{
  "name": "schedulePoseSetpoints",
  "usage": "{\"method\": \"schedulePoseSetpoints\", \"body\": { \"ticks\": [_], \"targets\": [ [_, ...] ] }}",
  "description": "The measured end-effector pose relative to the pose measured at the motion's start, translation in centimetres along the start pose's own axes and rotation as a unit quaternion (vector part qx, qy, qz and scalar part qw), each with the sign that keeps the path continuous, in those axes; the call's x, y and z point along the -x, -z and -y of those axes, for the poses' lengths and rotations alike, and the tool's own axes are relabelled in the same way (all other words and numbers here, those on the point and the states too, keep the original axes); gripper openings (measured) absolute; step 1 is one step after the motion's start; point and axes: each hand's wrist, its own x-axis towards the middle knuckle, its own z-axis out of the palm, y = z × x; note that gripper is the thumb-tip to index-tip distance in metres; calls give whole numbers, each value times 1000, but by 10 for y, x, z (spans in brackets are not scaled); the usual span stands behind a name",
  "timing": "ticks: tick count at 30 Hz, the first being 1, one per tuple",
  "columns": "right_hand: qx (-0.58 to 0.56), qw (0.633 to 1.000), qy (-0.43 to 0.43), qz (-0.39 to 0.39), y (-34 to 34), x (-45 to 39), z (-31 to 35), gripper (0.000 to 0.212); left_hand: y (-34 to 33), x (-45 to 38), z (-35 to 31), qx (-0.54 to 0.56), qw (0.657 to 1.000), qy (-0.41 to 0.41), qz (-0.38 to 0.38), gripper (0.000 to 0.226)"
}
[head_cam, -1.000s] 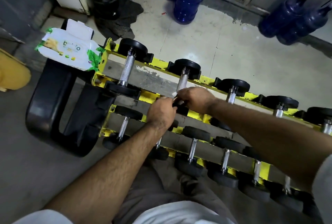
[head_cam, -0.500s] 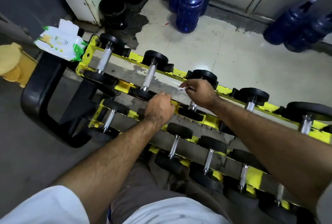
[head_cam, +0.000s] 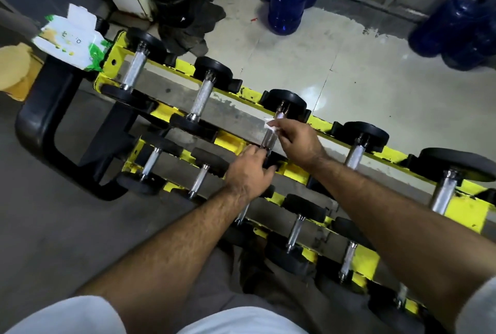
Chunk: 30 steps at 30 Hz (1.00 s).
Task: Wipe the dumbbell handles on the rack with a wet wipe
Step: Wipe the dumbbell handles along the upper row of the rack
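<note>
Right hand (head_cam: pixel 298 143) pinching small white wet wipe (head_cam: pixel 271 125) against knurled steel handle (head_cam: pixel 271 134) of 3rd black dumbbell on top tier of yellow rack (head_cam: pixel 292 172). Left hand (head_cam: pixel 248 171) resting on that dumbbell's near black head (head_cam: pixel 272 163), fingers curled together.

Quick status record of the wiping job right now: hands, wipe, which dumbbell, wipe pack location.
right hand: pinches the wet wipe against the handle
left hand: rests on the near end of the same dumbbell
dumbbell: third from the left on the top tier of the yellow rack
wipe pack: open, at the left end of the rack
</note>
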Motion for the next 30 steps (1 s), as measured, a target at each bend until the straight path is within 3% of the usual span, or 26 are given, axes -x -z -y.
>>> {"method": "schedulePoseSetpoints", "body": {
  "ticks": [9,13,16,18,22,27,30],
  "targets": [
    [163,972,165,-29,-12,-36,-37,39,-4,-8,9,58,998,33,-22,43],
    [200,960,194,12,-23,-37,-55,45,4,-12,21,84,996,35,-16,41],
    [206,936,272,87,-32,-21,-59,47,9,-14,29,104,994,29,-6,39],
    [218,922,307,89,-25,-29,-66,46,9,-15,35,122,992,25,-6,37],
    [205,958,199,27,-24,-40,-65,60,7,-16,43,142,989,32,-25,36],
    [197,926,302,111,-33,-23,-66,53,8,-16,46,156,987,25,-26,35],
    [195,951,236,49,-15,-44,-72,56,7,-17,47,169,985,23,-30,34]
  ]
}}
